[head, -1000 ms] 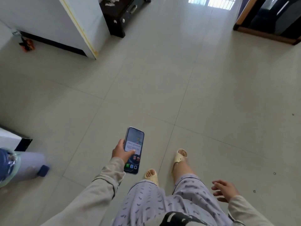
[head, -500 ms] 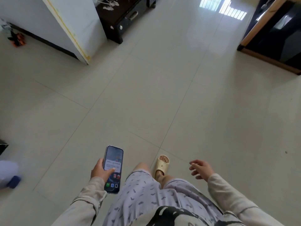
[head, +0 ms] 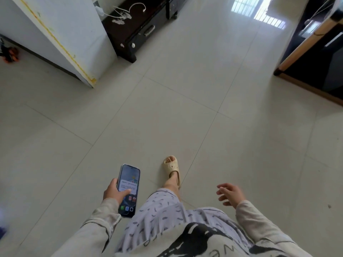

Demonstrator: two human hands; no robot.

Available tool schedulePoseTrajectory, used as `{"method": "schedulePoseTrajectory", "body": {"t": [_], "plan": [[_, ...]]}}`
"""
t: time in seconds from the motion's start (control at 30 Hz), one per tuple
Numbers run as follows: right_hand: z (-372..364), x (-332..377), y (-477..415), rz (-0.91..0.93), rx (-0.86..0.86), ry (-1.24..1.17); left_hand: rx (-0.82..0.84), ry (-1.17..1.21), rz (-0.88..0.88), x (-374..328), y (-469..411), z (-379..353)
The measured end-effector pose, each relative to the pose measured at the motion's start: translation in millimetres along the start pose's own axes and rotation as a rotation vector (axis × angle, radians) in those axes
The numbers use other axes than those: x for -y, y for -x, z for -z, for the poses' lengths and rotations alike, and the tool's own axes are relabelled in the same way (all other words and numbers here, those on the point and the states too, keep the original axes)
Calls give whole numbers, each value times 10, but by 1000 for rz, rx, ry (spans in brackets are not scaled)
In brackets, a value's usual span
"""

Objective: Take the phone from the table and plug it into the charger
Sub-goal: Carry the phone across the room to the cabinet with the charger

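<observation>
My left hand (head: 114, 192) grips the phone (head: 130, 180) at the lower left, screen lit and facing up, thumb resting across the display. My right hand (head: 231, 194) hangs free at the lower right, fingers loosely apart and holding nothing. A white charger cable (head: 130, 7) with a loose plug end lies on top of a dark low cabinet (head: 146, 30) at the far upper left. The phone is well away from the cable, with open floor between them.
A white appliance (head: 61, 34) stands on the left beside the dark cabinet. A dark piece of furniture with a wooden edge (head: 308, 43) stands at the upper right. Pale floor tiles (head: 185, 108) spread between them. My foot in a beige slipper (head: 172, 167) steps forward.
I have walked forward: the white appliance and dark cabinet have come closer, and the charger cable has come into view. My left hand still holds the phone; my right arm swung forward.
</observation>
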State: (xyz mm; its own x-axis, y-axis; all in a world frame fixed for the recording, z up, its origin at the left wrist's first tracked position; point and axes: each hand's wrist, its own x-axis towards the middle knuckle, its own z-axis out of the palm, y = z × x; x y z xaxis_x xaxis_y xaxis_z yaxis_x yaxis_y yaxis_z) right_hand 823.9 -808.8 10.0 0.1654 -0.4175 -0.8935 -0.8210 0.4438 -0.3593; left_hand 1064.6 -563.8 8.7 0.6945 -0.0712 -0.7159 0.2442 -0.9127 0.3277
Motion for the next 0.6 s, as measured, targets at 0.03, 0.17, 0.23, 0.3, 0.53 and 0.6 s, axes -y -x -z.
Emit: {"method": "schedulePoseTrajectory", "body": {"t": [0.03,0.17,0.23,0.3,0.53,0.6], "plan": [[51,113,-64,-30,-12,-9,0,-7,-7,-202,-110,47],[299,491,-287,-132,-74,-136,5,7,-64,-989,-481,194],[440,690,-421,-158,-103,-213,0,15,-87,-1395,-654,258],[564,893,-522,-165,-134,-264,-2,14,-106,-1769,-777,313],[997,1750,-1001,-128,-149,-248,30,65,-175,-2836,-1183,322],[1093,2032,-1174,-119,-119,-213,34,73,-163,-3032,-1284,279]]}}
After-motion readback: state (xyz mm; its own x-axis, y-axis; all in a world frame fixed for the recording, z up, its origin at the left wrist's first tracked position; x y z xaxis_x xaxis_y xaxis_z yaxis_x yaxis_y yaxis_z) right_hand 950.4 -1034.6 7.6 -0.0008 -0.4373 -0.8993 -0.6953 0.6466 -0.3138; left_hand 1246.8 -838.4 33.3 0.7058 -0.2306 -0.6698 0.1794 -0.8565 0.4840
